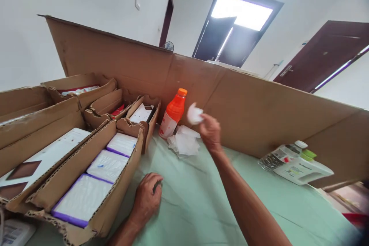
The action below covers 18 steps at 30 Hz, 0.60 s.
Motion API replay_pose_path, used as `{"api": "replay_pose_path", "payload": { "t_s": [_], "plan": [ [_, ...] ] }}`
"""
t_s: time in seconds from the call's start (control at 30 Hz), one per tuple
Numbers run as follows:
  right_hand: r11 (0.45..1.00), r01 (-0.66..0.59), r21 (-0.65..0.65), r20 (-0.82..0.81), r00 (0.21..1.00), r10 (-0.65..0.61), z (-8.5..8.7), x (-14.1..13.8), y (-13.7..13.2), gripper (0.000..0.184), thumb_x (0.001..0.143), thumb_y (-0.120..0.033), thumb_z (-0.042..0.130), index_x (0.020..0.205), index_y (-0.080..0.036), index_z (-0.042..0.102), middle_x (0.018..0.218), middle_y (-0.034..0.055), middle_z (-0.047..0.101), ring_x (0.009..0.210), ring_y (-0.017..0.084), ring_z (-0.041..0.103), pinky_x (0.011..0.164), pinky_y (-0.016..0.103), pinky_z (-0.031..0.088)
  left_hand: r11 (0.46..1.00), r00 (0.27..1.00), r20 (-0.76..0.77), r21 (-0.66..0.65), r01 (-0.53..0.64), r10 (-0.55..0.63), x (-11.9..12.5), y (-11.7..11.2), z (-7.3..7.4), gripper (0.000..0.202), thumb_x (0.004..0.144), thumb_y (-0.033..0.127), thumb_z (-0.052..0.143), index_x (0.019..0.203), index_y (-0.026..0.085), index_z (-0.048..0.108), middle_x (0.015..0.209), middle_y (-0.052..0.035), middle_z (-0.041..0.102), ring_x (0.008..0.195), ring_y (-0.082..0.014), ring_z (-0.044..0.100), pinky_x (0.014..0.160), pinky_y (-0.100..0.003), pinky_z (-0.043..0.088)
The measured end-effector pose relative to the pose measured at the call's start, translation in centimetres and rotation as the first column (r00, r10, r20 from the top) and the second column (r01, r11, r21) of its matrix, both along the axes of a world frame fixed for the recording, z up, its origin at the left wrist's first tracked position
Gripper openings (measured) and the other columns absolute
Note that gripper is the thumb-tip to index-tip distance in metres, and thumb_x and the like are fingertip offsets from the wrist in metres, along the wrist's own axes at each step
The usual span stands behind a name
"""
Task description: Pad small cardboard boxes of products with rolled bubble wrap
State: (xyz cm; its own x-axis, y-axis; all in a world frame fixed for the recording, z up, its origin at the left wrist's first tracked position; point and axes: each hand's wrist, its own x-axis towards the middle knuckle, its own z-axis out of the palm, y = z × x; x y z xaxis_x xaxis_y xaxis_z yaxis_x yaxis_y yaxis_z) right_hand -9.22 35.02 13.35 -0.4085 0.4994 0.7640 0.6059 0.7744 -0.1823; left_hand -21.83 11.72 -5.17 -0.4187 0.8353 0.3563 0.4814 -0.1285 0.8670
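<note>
My right hand (pixel 211 130) is raised and pinches a thin white sheet (pixel 194 115), blurred and curled, in front of the cardboard wall. Below it on the green tabletop lies a loose pile of translucent white sheets (pixel 184 142). An orange bottle (pixel 173 113) with an orange cap and a pale label stands against that pile. My left hand (pixel 147 196) rests on the table with its fingers curled in. A small dark patch shows between thumb and fingers; whether it is an object or shadow is unclear.
Left of my hands, cardboard trays hold purple-edged white packs (pixel 83 198), a white box (pixel 57 153) and other goods. A cardboard wall (pixel 245 111) borders the table's far side. A clear bottle (pixel 281 155) and a white jug (pixel 302 169) lie tilted at the right.
</note>
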Motion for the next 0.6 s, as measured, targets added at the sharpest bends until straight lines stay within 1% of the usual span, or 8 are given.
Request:
{"api": "replay_pose_path", "payload": {
  "t_s": [0.07, 0.13, 0.23, 0.27, 0.33, 0.4, 0.5, 0.6],
  "plan": [
    [0.992, -0.030, -0.124, 0.219, 0.974, 0.057, -2.5, 0.0, 1.2, 0.020, 0.100, -0.030, 0.051, 0.109, -0.022, 0.067, 0.103, 0.0077, 0.071, 0.090, 0.020, 0.067, 0.079, 0.036, 0.054, 1.000, 1.000, -0.009, -0.001, 0.008, -0.008, -0.1, -0.1, 0.0, 0.029, 0.079, 0.012, 0.047, 0.096, 0.020, 0.070, 0.100, -0.0087, 0.073, 0.098, -0.0250, 0.067, 0.089, -0.040, 0.052],
    [0.978, -0.051, -0.204, 0.336, 0.934, 0.118, -4.0, -0.1, 1.8, 0.021, 0.098, -0.036, 0.059, 0.110, -0.020, 0.066, 0.106, 0.0059, 0.070, 0.090, 0.017, 0.067, 0.079, 0.034, 0.057, 1.000, 1.000, -0.015, -0.004, 0.016, -0.016, -0.1, -0.1, 0.1, 0.029, 0.080, 0.012, 0.047, 0.096, 0.019, 0.070, 0.100, -0.0093, 0.073, 0.099, -0.0251, 0.066, 0.090, -0.040, 0.051],
    [0.966, -0.008, -0.258, 0.426, 0.897, 0.121, -4.1, 0.1, 1.8, 0.018, 0.095, -0.032, 0.063, 0.107, -0.019, 0.069, 0.113, 0.0078, 0.070, 0.102, 0.021, 0.067, 0.091, 0.043, 0.055, 1.000, 1.000, -0.019, -0.011, 0.019, -0.019, 0.0, -0.1, 0.3, 0.028, 0.081, 0.012, 0.046, 0.096, 0.018, 0.069, 0.100, -0.0096, 0.072, 0.099, -0.0243, 0.065, 0.090, -0.039, 0.051],
    [0.966, 0.013, -0.258, 0.430, 0.897, 0.103, -3.7, 0.2, 1.7, 0.015, 0.094, -0.027, 0.062, 0.103, -0.020, 0.071, 0.111, 0.0088, 0.072, 0.104, 0.024, 0.067, 0.093, 0.045, 0.053, 1.000, 1.000, -0.019, -0.012, 0.016, -0.016, 0.0, 0.0, 0.4, 0.028, 0.080, 0.011, 0.047, 0.096, 0.018, 0.069, 0.100, -0.0094, 0.072, 0.099, -0.0238, 0.065, 0.090, -0.038, 0.050],
    [0.968, 0.043, -0.248, 0.420, 0.905, 0.067, -2.3, -0.1, 1.4, 0.018, 0.090, -0.021, 0.057, 0.095, -0.020, 0.074, 0.106, 0.0110, 0.075, 0.104, 0.028, 0.068, 0.094, 0.049, 0.051, 1.000, 1.000, -0.018, -0.016, 0.004, -0.004, 0.1, 0.1, 0.5, 0.030, 0.077, 0.008, 0.048, 0.095, 0.018, 0.069, 0.099, -0.0085, 0.072, 0.098, -0.0226, 0.065, 0.089, -0.036, 0.050],
    [0.972, 0.010, -0.235, 0.374, 0.924, 0.081, -0.5, -1.3, 0.6, 0.023, 0.089, -0.022, 0.053, 0.094, -0.020, 0.075, 0.105, 0.0112, 0.076, 0.103, 0.030, 0.069, 0.093, 0.051, 0.051, 1.000, 1.000, -0.015, -0.022, -0.014, 0.014, 0.1, 0.4, 0.5, 0.031, 0.073, 0.006, 0.049, 0.092, 0.019, 0.070, 0.096, -0.0072, 0.073, 0.095, -0.0217, 0.065, 0.088, -0.035, 0.050],
    [0.946, -0.237, -0.221, 0.191, 0.941, 0.280, 2.2, -5.0, -2.4, 0.024, 0.089, -0.030, 0.053, 0.094, -0.023, 0.075, 0.111, 0.0087, 0.074, 0.106, 0.028, 0.068, 0.097, 0.049, 0.051, 0.999, 0.999, -0.005, -0.029, -0.039, 0.039, 0.1, 0.9, 0.4, 0.032, 0.068, 0.005, 0.052, 0.090, 0.020, 0.070, 0.093, -0.0059, 0.073, 0.092, -0.0215, 0.065, 0.086, -0.034, 0.050],
    [0.829, -0.521, -0.202, 0.027, 0.843, 0.537, 4.5, -10.2, -7.3, 0.021, 0.090, -0.030, 0.056, 0.093, -0.023, 0.075, 0.119, 0.0081, 0.072, 0.111, 0.024, 0.067, 0.101, 0.044, 0.050, 0.998, 0.999, 0.006, -0.032, -0.050, 0.050, 0.1, 1.2, 0.3, 0.032, 0.068, 0.006, 0.053, 0.091, 0.019, 0.071, 0.094, -0.0066, 0.072, 0.093, -0.0226, 0.065, 0.086, -0.036, 0.049]
  ]
}}
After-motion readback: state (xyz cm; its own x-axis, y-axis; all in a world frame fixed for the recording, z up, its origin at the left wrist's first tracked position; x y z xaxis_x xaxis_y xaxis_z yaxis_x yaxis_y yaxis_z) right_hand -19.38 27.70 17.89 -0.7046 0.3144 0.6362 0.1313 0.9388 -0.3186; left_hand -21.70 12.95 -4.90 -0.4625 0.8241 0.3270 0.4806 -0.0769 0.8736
